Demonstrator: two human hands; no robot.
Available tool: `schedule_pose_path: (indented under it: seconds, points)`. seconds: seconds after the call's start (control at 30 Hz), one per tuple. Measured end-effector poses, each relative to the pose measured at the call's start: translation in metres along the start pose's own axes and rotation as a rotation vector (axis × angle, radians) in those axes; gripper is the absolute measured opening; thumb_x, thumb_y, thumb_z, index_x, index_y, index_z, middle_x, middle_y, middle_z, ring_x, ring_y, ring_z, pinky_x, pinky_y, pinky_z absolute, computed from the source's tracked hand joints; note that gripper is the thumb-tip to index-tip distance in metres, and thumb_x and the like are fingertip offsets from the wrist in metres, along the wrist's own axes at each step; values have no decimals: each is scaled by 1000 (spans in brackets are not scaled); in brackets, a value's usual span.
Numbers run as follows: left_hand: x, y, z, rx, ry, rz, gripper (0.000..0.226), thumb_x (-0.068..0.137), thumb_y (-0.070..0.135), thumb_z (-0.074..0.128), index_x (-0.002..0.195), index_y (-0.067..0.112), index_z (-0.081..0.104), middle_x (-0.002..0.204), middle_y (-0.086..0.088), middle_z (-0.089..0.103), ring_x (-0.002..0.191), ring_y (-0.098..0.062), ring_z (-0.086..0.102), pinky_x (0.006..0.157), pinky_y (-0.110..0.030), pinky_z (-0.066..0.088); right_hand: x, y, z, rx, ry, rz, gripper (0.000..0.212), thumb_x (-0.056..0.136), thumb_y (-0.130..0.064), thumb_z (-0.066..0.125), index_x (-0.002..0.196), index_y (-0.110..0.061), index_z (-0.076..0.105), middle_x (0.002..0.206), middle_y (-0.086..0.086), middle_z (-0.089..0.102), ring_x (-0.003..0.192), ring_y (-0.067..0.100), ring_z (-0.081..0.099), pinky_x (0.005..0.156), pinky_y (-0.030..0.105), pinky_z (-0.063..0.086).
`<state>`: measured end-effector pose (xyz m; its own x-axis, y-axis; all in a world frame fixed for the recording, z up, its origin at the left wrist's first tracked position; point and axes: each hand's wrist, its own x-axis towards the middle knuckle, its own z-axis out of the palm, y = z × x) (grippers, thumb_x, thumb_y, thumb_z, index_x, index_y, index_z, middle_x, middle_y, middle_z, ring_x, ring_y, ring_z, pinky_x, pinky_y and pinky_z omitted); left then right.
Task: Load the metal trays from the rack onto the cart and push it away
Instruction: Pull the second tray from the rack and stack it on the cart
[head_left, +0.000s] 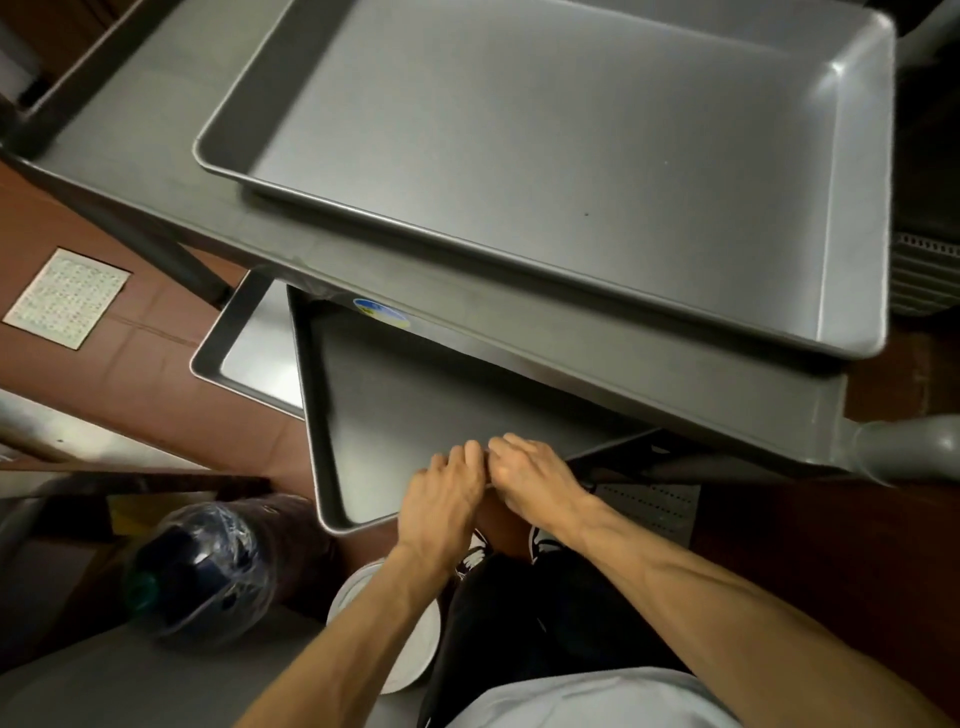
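Head view: looking steeply down past the person's forearms at a metal cart and the floor.
Cart (613, 358): grey metal; its top shelf runs from far left to near right, with a raised lip along the near edge and a rounded grey handle end at the right.
Top tray (519, 156): a large, shallow metal tray lying flat on the cart's top shelf, toward the right; it holds nothing, and its near right corner reaches close to the shelf's lip.
Lower tray (395, 395): a second metal tray, lower down, partly under the top shelf; its near end sticks out toward the person and its left rim and near left corner are in plain sight.
Third tray (249, 348): a brighter metal tray just left of the lower tray and under it, with one corner jutting out over the floor.
Left hand (441, 493): palm down on the near rim of the lower tray, fingers curled over the edge, gripping it.
Right hand (530, 478): just beside the left hand, touching it, fingers likewise curled over the same near rim, gripping the tray.
Sticker (379, 312): a small blue and yellow label on the front edge of the cart's top shelf, above the lower tray.
Floor (93, 389): reddish brown tiles, with a pale square drain cover (67, 296) at the left.
Wrapped bundle (208, 566): a dark object in clear plastic, near left, on the floor side of the cart.
Shoes (545, 540): dark with white marks, below the hands.
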<state>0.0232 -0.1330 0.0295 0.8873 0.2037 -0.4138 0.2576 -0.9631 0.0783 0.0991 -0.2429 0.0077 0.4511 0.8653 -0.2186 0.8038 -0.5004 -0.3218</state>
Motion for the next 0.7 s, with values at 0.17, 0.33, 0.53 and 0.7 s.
schedule_pose_path:
  seconds: [0.17,0.33,0.53,0.7]
  points:
    - [-2,-11,-15,64,69,141,19,71,7,71,83,14,58,73,-4,64,64,-24,63,40,-30,36,3,-7,-7,-13,115,-15,20,65,9,71,78,-4,62,77,13,62,72,31,61,61,38,54]
    - [-1,-44,-27,130,151,161,30,54,-1,79,67,11,55,58,-7,60,50,-30,59,33,-27,36,-13,23,-14,-47,195,21,27,65,3,70,84,-11,58,83,7,59,75,26,56,63,38,46]
    - [-7,-68,-32,156,158,168,36,49,2,80,64,14,49,55,-4,55,49,-29,56,33,-25,33,-41,69,-13,-11,48,181,48,63,-13,86,94,-19,49,96,2,58,75,21,63,57,34,55]
    - [-6,-75,-35,174,190,206,32,56,2,76,67,14,48,58,-5,55,50,-29,54,34,-27,33,-62,93,-13,44,68,312,33,75,-12,79,84,-17,48,80,2,60,64,20,64,46,23,38]
